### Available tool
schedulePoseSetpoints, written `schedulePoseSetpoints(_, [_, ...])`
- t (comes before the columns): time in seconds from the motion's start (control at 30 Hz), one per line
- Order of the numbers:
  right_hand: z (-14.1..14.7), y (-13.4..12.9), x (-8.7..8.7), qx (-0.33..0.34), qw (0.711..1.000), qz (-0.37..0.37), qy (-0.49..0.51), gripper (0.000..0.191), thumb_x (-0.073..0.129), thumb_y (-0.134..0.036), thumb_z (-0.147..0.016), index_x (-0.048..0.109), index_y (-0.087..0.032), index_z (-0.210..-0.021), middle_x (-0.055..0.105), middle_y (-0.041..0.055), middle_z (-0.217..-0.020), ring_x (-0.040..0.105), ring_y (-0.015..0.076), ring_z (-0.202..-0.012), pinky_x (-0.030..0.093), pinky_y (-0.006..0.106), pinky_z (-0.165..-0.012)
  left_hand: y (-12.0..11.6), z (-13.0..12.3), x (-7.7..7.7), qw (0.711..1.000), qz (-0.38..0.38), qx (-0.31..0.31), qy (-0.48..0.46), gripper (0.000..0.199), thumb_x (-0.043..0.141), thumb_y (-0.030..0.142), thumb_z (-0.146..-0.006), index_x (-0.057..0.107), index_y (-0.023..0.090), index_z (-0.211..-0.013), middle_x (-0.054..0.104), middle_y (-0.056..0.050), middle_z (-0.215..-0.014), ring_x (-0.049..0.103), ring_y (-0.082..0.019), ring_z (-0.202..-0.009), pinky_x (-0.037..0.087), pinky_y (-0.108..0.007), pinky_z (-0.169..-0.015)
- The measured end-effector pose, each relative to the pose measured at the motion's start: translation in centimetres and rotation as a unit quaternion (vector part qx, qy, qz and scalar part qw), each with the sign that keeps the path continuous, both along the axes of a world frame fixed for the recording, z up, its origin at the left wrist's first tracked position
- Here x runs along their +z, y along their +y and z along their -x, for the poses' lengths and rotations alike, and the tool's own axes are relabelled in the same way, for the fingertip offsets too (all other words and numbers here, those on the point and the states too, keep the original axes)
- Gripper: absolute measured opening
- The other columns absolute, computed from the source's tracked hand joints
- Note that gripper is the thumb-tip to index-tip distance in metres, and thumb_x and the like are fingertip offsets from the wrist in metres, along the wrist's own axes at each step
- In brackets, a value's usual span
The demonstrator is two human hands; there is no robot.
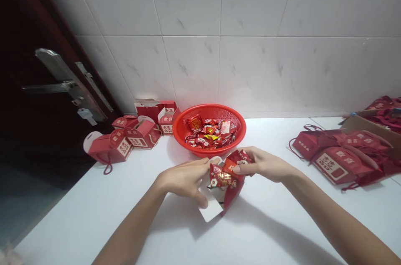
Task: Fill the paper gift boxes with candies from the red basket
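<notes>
An open red gift box (pixel 234 194) with a white inside stands on the table in front of me. My left hand (pixel 184 177) grips its left side, the thumb lying on a white flap (pixel 210 208). In my right hand (pixel 261 164) are several red wrapped candies (pixel 223 176), pinched over the box's opening. Part of the box is hidden behind the candies and my fingers. Just beyond my hands sits a red plastic basket (pixel 178 125) with wrapped candies (pixel 208 133) in it.
Several red gift boxes (pixel 142 133) stand at the left near the wall. Flat red boxes with cords (pixel 336 162) lie stacked at the right, beside a cardboard carton (pixel 369 125). A dark door (pixel 28 131) with a metal handle is at the far left; the tiled wall (pixel 250 72) rises behind.
</notes>
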State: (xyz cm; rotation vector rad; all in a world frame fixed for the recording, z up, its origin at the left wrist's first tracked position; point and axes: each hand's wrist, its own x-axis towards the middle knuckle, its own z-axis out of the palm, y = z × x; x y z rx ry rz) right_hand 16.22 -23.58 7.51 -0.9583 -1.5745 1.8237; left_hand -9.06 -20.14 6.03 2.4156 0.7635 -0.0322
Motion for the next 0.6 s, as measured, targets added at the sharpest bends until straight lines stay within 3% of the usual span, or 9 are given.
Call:
schedulePoseSetpoints(0.2, [-0.3,-0.5,-1.1,-0.047,0.991,-0.072,-0.105,0.031,0.076,-0.042,-0.079,0.066,-0.015,-0.092,0.067,0.0023,-0.080,0.060,0.0148,-0.070,0.050,0.025,-0.061,0.2,-0.1,-0.2,0.996,0.055,0.015,0.073,0.113,0.079,0.040,-0.067,0.016,0.024,-0.160,0.031,-0.013,-0.162,0.042,-0.036,-0.139,0.041,-0.039,-0.107])
schedulePoseSetpoints(0.33, [0.0,-0.1,-0.7,-0.001,0.996,-0.018,-0.086,0.044,0.077,-0.045,-0.078,0.064,-0.014,-0.107,0.070,0.0057,-0.092,0.065,0.0173,-0.076,0.054,0.028,-0.065,0.0,-0.1,0.3,0.993,0.058,0.021,0.100,0.120,0.079,0.040,-0.065,0.008,0.026,-0.161,0.020,-0.012,-0.166,0.049,-0.033,-0.134,0.044,-0.036,-0.104])
schedulePoseSetpoints(0.43, [-0.6,0.3,-0.4,0.028,0.996,-0.006,-0.084,0.040,0.079,-0.043,-0.076,0.065,-0.014,-0.099,0.067,0.0017,-0.082,0.061,0.0116,-0.068,0.048,0.022,-0.059,-0.1,0.0,0.5,0.991,0.057,0.029,0.115,0.120,0.078,0.041,-0.066,0.007,0.026,-0.161,0.022,-0.011,-0.166,0.051,-0.033,-0.131,0.046,-0.035,-0.101])
schedulePoseSetpoints(0.6, [-2.1,0.5,-0.6,0.101,0.989,0.025,-0.106,0.034,0.081,-0.042,-0.072,0.066,-0.013,-0.083,0.057,-0.0044,-0.064,0.047,0.0049,-0.053,0.035,0.016,-0.047,-0.2,-0.1,0.3,0.993,0.035,0.022,0.113,0.116,0.078,0.041,-0.065,0.014,0.025,-0.161,0.032,-0.011,-0.163,0.039,-0.037,-0.142,0.042,-0.038,-0.107])
